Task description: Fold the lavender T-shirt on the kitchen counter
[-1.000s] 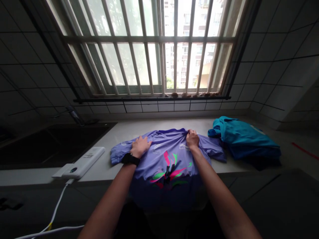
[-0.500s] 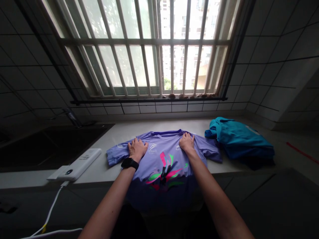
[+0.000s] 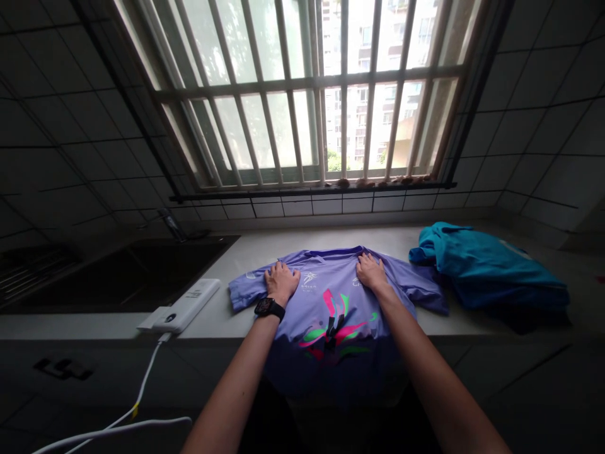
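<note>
A purple T-shirt with a pink, green and black print lies front up on the counter, collar toward the window and lower part hanging over the front edge. My left hand rests on its left shoulder area, palm down with fingers spread; a black watch is on that wrist. On the other shoulder, beside the collar, my right hand presses down with its fingers stretched out over the fabric. Both short sleeves reach out sideways past my hands. The shirt's hem fades into shadow below the counter.
Folded blue and dark clothes are piled right of the shirt. A white power bank with a white cable sits at the left, beside a dark sink with a faucet. A barred window stands behind the counter.
My view has turned a little left, so everything appears shifted right. Both hands stay at nearly the same places on the T-shirt.
</note>
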{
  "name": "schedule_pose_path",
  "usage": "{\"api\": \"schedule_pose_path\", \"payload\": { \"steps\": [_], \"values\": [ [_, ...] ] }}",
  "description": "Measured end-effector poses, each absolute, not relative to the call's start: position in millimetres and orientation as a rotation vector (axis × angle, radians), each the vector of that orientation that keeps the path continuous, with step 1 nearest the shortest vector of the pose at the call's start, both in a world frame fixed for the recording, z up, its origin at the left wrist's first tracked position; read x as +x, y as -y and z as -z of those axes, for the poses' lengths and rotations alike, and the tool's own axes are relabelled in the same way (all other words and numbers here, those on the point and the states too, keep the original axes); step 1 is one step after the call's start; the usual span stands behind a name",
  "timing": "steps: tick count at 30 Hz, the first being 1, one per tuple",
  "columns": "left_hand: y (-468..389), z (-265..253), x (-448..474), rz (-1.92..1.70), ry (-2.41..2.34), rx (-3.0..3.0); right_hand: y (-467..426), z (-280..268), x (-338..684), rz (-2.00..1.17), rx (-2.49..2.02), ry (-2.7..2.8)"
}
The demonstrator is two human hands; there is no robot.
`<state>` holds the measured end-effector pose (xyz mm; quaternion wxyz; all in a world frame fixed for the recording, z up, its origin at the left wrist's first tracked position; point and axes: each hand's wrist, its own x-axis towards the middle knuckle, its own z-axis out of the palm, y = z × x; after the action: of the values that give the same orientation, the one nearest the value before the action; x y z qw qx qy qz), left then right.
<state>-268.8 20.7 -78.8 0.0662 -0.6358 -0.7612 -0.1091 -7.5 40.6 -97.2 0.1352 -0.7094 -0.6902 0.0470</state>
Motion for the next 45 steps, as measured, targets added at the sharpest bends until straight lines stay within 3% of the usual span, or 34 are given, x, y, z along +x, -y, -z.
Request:
{"api": "schedule_pose_path", "payload": {
  "steps": [36,45],
  "values": [
    [-20.7,78.8,-267.3,0.313,2.312,-1.947,-36.4,84.0,-1.3,-0.087,-2.018,1.96],
    [-20.4,82.4,-270.6,0.731,2.304,-1.662,-32.3,76.4,-1.5,-0.061,-1.911,2.021]
  ]
}}
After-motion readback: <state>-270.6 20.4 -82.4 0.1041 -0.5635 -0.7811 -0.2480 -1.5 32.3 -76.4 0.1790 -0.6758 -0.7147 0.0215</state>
